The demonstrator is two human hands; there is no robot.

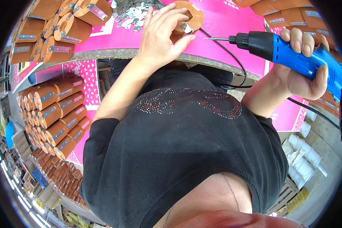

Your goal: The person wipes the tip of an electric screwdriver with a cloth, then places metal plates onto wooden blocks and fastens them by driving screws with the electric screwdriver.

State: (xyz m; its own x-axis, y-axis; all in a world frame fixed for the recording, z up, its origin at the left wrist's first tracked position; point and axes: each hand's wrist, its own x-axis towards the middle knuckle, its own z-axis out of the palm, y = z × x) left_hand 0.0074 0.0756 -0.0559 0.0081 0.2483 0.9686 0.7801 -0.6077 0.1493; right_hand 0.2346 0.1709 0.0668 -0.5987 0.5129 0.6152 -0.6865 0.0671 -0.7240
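Observation:
My left hand (159,38) grips a round orange-brown wooden block (195,18) with a hole in its middle, at the far edge of the view. A small shiny metal plate (186,28) sits on the block near my thumb and fingers. My right hand (302,57) is wrapped round a blue and black electric screwdriver (268,43). Its thin bit points left, just below and to the right of the block, with a gap between them. A loose pile of small metal plates (135,17) lies on the table left of the block.
Wooden blocks with metal strips are stacked at the far left (60,32), far right (300,17) and lower left (60,110). The pink table (231,22) ends close to my body. A black cord (237,60) runs across it. White buckets (304,155) stand at lower right.

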